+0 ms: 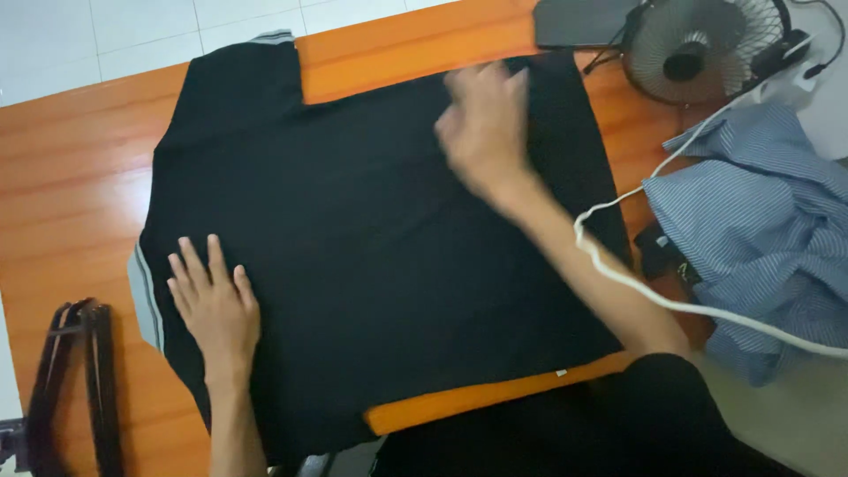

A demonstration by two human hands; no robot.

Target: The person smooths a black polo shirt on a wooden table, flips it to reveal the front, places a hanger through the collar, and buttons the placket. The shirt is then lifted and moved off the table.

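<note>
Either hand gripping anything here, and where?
No clear grip. Left hand lies flat, fingers spread, on the black shirt near its sleeve. Right hand rests on the shirt's far edge, blurred.

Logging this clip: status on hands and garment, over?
Left hand flat on black shirt. Right hand blurred, on its far edge. White cable lies beside it.

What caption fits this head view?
Left hand flat and right hand blurred on a black shirt spread over an orange table.

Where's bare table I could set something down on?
Bare wood table lies left of the black shirt, above the dark strap. The right side is crowded: fan, striped shirt, white cable.
</note>
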